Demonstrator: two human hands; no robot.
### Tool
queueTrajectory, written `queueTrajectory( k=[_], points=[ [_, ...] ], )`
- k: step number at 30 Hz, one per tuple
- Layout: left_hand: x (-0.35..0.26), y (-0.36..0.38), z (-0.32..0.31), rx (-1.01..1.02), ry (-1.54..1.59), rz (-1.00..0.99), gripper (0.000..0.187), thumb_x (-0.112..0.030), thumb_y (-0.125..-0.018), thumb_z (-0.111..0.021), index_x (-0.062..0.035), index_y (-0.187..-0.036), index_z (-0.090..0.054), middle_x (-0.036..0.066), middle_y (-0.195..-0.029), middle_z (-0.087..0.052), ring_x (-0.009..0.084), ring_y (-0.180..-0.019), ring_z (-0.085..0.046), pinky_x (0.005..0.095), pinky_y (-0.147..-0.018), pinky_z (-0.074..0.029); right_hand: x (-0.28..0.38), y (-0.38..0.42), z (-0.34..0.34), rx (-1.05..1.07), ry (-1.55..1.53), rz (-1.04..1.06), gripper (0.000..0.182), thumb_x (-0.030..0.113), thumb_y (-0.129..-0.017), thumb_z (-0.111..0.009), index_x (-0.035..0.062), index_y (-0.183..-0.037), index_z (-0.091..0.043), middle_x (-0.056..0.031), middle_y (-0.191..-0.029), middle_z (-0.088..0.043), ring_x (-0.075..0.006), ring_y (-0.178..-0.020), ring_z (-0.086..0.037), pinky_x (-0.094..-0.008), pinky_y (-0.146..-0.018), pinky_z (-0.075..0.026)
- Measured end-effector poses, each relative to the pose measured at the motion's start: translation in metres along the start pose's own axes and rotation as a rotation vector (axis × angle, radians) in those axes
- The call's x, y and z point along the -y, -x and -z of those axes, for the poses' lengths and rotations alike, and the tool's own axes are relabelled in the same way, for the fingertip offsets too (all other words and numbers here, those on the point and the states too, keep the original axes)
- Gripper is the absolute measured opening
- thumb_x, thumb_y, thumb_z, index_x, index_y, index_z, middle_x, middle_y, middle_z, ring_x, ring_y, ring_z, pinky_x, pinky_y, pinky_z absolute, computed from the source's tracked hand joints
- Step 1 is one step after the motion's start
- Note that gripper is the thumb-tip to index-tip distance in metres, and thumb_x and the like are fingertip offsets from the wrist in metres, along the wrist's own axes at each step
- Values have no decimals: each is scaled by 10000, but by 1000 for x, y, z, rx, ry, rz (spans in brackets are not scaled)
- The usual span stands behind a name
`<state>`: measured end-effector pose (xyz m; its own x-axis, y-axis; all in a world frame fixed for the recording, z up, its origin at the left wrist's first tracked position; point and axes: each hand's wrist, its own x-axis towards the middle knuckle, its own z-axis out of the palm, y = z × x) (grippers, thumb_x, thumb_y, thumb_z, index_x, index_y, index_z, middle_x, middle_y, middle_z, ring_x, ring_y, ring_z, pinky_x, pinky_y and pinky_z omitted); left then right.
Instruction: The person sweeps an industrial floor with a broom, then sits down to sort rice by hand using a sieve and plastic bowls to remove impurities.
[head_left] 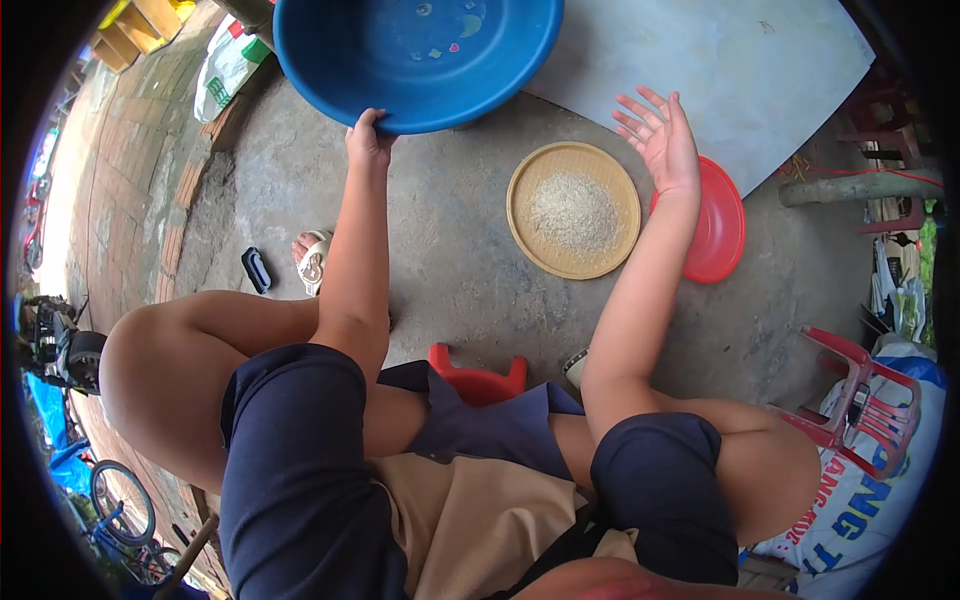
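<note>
My left hand (371, 140) is closed over the near rim of a large blue plastic basin (420, 80), thumb on top. Small stickers show on the basin's inner floor. With fingers spread and palm showing, my right hand (668, 148) holds nothing; in the view it lies between the woven tray and the red plastic dish, overlapping the dish's upper edge. The round woven bamboo tray (524, 236) carries a heap of pale grains (575, 212), possibly rice. Part of the red dish (716, 225) is hidden behind my right forearm.
A large pale board (720, 60) lies at the upper right. A red plastic stool (480, 383) is beneath me, and another red stool (850, 400) lies at the right by a printed sack (880, 490). A dark sandal (257, 270) sits left on the concrete floor (450, 250).
</note>
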<state>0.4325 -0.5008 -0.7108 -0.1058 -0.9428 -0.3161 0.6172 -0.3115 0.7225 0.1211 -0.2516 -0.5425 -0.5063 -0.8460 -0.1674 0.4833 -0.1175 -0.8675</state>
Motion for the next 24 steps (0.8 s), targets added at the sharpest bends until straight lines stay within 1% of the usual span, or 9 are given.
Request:
queueTrajectory(
  k=[2,4,8,10,15,18,21,23,24],
  points=[
    [18,0,21,-153,188,-8,266,48,-717,-552,36,-977,-499,169,-984,-567,324,-866,-624,543,-749,-556,-22,-6,27,-187,625,-258,669,531,-924,-414,0,-1329,-430,-209,-1193,-565,-268,-1138,-532,-396,-975,-401],
    [26,-11,38,-369,385,-12,248,9,-761,-540,58,-1000,-493,192,-1026,-570,359,-913,-617,551,-786,-548,-76,-29,88,-313,1392,-445,718,569,-867,-486,-14,-1287,-482,-213,-1171,-585,-283,-1172,-517,-395,-986,-395],
    [6,-16,45,-440,543,-47,352,-160,-871,-436,75,-1129,-485,189,-1135,-556,326,-1020,-587,418,-863,-552,-118,-26,111,-57,1575,-733,777,559,-835,-534,-10,-1346,-400,-208,-1273,-525,-286,-1228,-477,-382,-1026,-363],
    [-9,-26,43,-449,602,-62,372,-197,-883,-424,70,-1133,-493,186,-1131,-560,325,-993,-600,402,-853,-558,-133,-23,108,-500,1558,-725,787,513,-850,-532,5,-1404,-299,-185,-1426,-366,-326,-1323,-351,-435,-1058,-325],
    [-9,5,10,-347,315,-61,590,-439,-942,-358,-24,-1351,-261,254,-1207,-505,376,-981,-596,402,-826,-560,-164,-1,121,-828,1434,-670,697,450,-873,-513,68,-1411,-290,-160,-1489,-229,-409,-1332,-268,-526,-1040,-317],
    [56,31,-12,-374,-320,-4,414,-264,-895,-456,-48,-1243,-394,178,-1098,-565,275,-840,-584,341,-675,-480,-182,8,133,-926,1506,-511,563,406,-885,-502,90,-1337,-390,-165,-1412,-327,-408,-1274,-336,-533,-1001,-348],
    [128,95,-27,50,-1014,94,375,-230,-819,-586,-30,-1130,-519,136,-989,-600,250,-826,-576,333,-727,-469,-191,15,144,-939,1471,-368,417,357,-896,-489,79,-1206,-492,-183,-1257,-475,-370,-1169,-460,-493,-945,-400],
    [191,116,3,233,-1854,-568,418,-225,-795,-608,-11,-1145,-531,190,-1034,-605,299,-863,-598,376,-771,-472,-196,16,147,-934,1383,-314,357,334,-901,-484,67,-1132,-531,-192,-1172,-533,-357,-1109,-514,-473,-911,-425],
    [188,128,0,237,-1851,-567,418,-225,-795,-608,-11,-1145,-531,190,-1034,-605,299,-863,-598,376,-771,-472,-200,18,140,-930,1344,-285,328,307,-898,-490,55,-1101,-539,-191,-1122,-557,-354,-1076,-534,-458,-910,-430]
  ],
)
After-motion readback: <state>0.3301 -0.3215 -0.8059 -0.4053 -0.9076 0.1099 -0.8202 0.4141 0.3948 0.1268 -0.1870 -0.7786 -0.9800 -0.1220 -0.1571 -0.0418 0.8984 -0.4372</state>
